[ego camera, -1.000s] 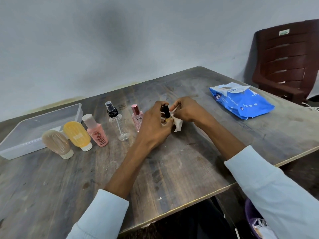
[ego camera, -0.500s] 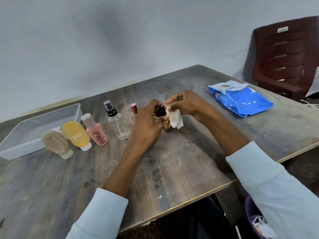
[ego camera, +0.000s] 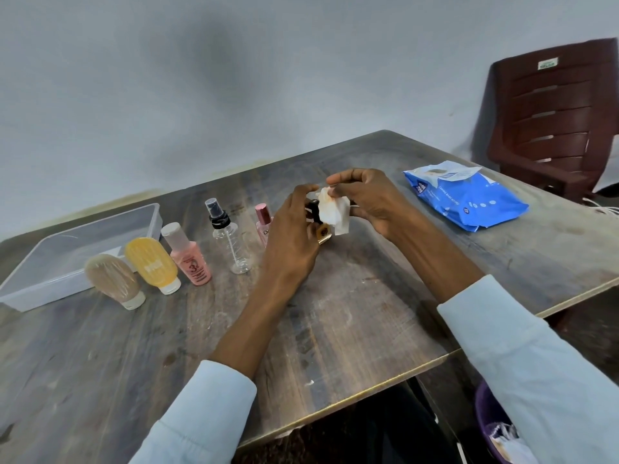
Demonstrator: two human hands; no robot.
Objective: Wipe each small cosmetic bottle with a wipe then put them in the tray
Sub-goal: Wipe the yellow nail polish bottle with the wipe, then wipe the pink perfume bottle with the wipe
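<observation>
My left hand grips a small amber bottle with a black cap, lifted above the table and tilted. My right hand pinches a crumpled white wipe, stained orange, against the bottle's cap. On the table to the left stand a pink-capped bottle, partly hidden by my left hand, a clear spray bottle, a pink bottle, a yellow tube and a beige tube. The clear plastic tray lies at the far left with nothing visible in it.
A blue pack of wipes lies on the wooden table to the right. A dark red plastic chair stands beyond the table's right corner. A purple bin sits below the table's near edge.
Both hands have lifted the bottle off the table and tilted it. The wipe has moved from the bottle's lower body up over its cap.
</observation>
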